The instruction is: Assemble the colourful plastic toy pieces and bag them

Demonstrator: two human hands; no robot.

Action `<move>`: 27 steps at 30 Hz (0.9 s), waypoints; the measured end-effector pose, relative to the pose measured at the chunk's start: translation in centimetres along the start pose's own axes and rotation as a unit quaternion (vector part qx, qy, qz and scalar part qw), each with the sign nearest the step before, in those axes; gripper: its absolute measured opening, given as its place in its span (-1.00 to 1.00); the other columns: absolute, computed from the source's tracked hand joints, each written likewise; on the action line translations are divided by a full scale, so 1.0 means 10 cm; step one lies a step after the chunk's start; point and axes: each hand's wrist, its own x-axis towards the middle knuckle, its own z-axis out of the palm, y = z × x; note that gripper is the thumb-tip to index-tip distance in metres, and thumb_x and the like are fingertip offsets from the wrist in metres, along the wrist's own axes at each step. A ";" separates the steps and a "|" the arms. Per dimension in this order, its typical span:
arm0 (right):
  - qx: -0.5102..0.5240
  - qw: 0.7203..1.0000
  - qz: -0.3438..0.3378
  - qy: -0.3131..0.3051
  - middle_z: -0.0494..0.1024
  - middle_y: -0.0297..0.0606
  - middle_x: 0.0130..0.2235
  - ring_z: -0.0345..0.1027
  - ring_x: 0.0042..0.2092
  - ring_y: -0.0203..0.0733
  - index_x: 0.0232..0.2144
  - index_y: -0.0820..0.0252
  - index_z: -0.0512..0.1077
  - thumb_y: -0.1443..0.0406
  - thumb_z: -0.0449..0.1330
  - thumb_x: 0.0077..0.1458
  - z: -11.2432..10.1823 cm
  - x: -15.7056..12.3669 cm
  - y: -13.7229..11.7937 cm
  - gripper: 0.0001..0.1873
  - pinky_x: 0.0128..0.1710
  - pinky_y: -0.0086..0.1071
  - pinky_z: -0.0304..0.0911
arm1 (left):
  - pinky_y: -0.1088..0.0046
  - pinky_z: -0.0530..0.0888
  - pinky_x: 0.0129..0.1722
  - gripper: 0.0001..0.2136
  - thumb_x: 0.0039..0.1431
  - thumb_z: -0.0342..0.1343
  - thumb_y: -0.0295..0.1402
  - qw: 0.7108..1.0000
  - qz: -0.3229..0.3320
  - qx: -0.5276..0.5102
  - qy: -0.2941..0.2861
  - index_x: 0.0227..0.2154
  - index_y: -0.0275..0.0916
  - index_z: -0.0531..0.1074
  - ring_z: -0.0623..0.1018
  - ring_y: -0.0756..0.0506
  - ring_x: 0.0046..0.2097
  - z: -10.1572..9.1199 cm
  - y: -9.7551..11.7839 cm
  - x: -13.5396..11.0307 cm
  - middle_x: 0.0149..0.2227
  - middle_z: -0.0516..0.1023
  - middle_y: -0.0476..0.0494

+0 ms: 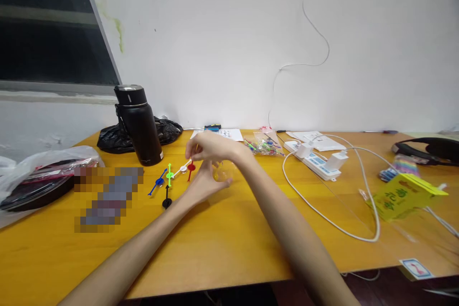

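Observation:
Both my hands meet over the middle of the yellow wooden table. My right hand is pinched closed at the fingertips, just above a white pin and a red pin; what it pinches is too small to name. My left hand sits below it, fingers curled round a small clear plastic bag. Blue, green and black pins lie in a row just left of the hands.
A black flask stands at the back left before a black bag. A white power strip with chargers and cables lies right. A packet of coloured pins, a yellow card and a clear bag lie around.

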 end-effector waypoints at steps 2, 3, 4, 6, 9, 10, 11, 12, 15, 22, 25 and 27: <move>-0.005 0.997 0.011 0.080 0.67 -0.20 -0.29 0.52 -0.27 -0.28 -0.28 0.28 0.60 0.53 0.21 0.07 -0.28 -0.23 -0.05 -0.79 -0.25 -0.46 0.34 | 0.16 0.46 0.03 -0.40 -0.02 0.36 -0.26 1.000 0.012 -0.002 -0.003 0.07 -0.18 0.26 0.50 -0.18 -0.03 -0.04 0.04 -0.01 -0.03 0.45 -0.17; -0.007 0.992 0.014 0.122 0.67 -0.20 -0.28 0.52 -0.26 -0.28 -0.27 0.28 0.60 0.50 0.21 0.09 -0.40 -0.36 -0.08 -0.80 -0.24 -0.45 0.35 | 0.19 0.44 0.03 -0.41 0.00 0.34 -0.26 1.000 0.013 -0.007 0.002 0.08 -0.16 0.24 0.50 -0.16 -0.03 -0.05 0.05 -0.01 -0.02 0.43 -0.17; -0.009 0.988 0.024 0.153 0.67 -0.20 -0.28 0.52 -0.27 -0.27 -0.27 0.28 0.60 0.48 0.21 0.10 -0.52 -0.49 -0.10 -0.82 -0.24 -0.43 0.36 | 0.21 0.43 0.04 -0.42 0.03 0.31 -0.25 1.000 0.012 -0.015 0.012 0.09 -0.14 0.21 0.50 -0.15 -0.02 -0.07 0.06 0.00 -0.01 0.42 -0.18; -0.017 0.976 0.037 0.216 0.66 -0.20 -0.29 0.52 -0.25 -0.24 -0.28 0.25 0.60 0.41 0.22 0.12 -0.70 -0.74 -0.13 -0.85 -0.21 -0.39 0.38 | 0.24 0.41 0.06 -0.42 0.05 0.30 -0.24 0.999 0.005 -0.029 0.031 0.10 -0.12 0.19 0.48 -0.14 0.02 -0.08 0.06 0.01 0.01 0.40 -0.18; -0.031 0.956 0.054 0.287 0.65 -0.19 -0.27 0.51 -0.22 -0.20 -0.29 0.24 0.60 0.34 0.22 0.12 -0.86 -0.98 -0.13 -0.85 -0.16 -0.33 0.39 | 0.25 0.39 0.08 -0.41 0.06 0.30 -0.25 0.998 0.009 -0.046 0.046 0.11 -0.10 0.16 0.47 -0.14 0.05 -0.09 0.06 0.01 0.00 0.38 -0.17; -0.033 0.952 0.059 0.299 0.65 -0.19 -0.27 0.52 -0.21 -0.19 -0.30 0.23 0.60 0.34 0.22 0.12 -0.88 -1.02 -0.12 -0.85 -0.15 -0.32 0.40 | 0.26 0.39 0.08 -0.41 0.06 0.29 -0.26 0.997 0.015 -0.049 0.052 0.11 -0.10 0.16 0.46 -0.13 0.05 -0.09 0.06 0.01 0.00 0.38 -0.16; -0.032 0.950 0.063 0.304 0.65 -0.19 -0.27 0.52 -0.21 -0.19 -0.30 0.24 0.60 0.33 0.22 0.12 -0.89 -1.03 -0.11 -0.85 -0.15 -0.32 0.40 | 0.26 0.38 0.09 -0.42 0.07 0.29 -0.26 0.997 0.020 -0.052 0.057 0.10 -0.10 0.17 0.46 -0.12 0.05 -0.09 0.07 0.01 0.00 0.38 -0.16; -0.029 0.951 0.067 0.301 0.65 -0.19 -0.28 0.52 -0.21 -0.19 -0.30 0.24 0.60 0.34 0.22 0.11 -0.88 -1.02 -0.09 -0.85 -0.15 -0.32 0.40 | 0.26 0.38 0.09 -0.43 0.07 0.29 -0.27 0.996 0.024 -0.054 0.060 0.10 -0.10 0.17 0.46 -0.12 0.04 -0.10 0.08 0.01 0.00 0.38 -0.15; -0.005 0.964 0.070 0.258 0.66 -0.19 -0.30 0.53 -0.24 -0.21 -0.32 0.25 0.59 0.37 0.22 0.10 -0.82 -0.91 -0.01 -0.86 -0.19 -0.35 0.40 | 0.26 0.38 0.09 -0.45 0.09 0.28 -0.25 0.995 0.027 -0.063 0.071 0.10 -0.10 0.18 0.47 -0.11 0.03 -0.12 0.14 0.00 0.00 0.39 -0.14; -0.014 0.982 0.048 0.182 0.66 -0.19 -0.18 0.50 -0.17 -0.23 -0.21 0.22 0.60 0.39 0.21 0.12 -0.69 -0.71 0.09 -0.80 -0.18 -0.38 0.35 | 0.28 0.40 0.05 -0.46 0.15 0.23 -0.26 0.994 0.025 -0.073 0.083 0.14 -0.09 0.14 0.50 -0.08 -0.05 -0.16 0.19 0.01 0.02 0.40 -0.14; -0.038 0.967 0.034 0.250 0.64 -0.18 -0.19 0.47 -0.18 -0.22 -0.21 0.24 0.58 0.37 0.14 0.19 -0.66 -0.65 -0.04 -0.78 -0.17 -0.37 0.31 | 0.30 0.40 0.02 -0.48 0.15 0.22 -0.27 0.995 0.026 -0.063 0.074 0.12 -0.09 0.16 0.49 -0.07 -0.07 -0.15 0.16 0.01 -0.01 0.40 -0.13; -0.045 0.970 0.021 0.238 0.63 -0.19 -0.21 0.45 -0.20 -0.23 -0.20 0.25 0.57 0.37 0.11 0.21 -0.58 -0.56 -0.18 -0.77 -0.19 -0.38 0.27 | 0.28 0.39 0.04 -0.49 0.14 0.23 -0.27 0.996 0.029 -0.053 0.065 0.10 -0.10 0.17 0.48 -0.10 -0.02 -0.12 0.14 0.01 -0.01 0.41 -0.14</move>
